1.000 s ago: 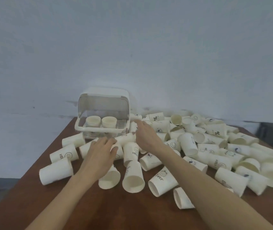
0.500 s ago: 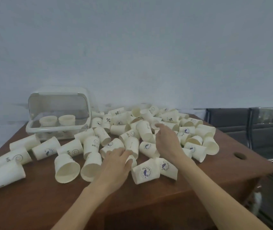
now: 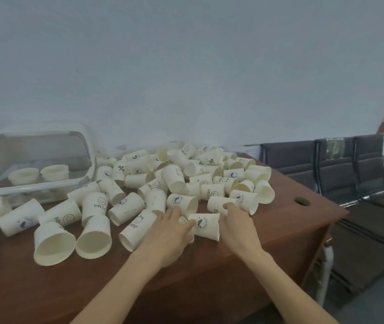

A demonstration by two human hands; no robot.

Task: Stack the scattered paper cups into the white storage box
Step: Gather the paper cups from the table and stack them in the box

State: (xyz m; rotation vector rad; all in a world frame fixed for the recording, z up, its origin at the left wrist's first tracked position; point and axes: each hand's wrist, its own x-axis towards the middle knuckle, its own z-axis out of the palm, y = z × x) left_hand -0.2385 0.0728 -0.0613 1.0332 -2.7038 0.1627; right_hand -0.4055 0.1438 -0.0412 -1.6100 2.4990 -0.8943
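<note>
Hands now nearer: both hands (image 3: 170, 232) flanking one cup (image 3: 206, 226), two cups (image 3: 39, 175) boxed.

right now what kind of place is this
Probably an office or waiting room: a brown desk with a cable hole, a row of dark linked chairs beside it, and a plain pale wall.

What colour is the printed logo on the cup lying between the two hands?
Dark blue, a round emblem on the cream cup; the head view, the only one, shows it.
</note>
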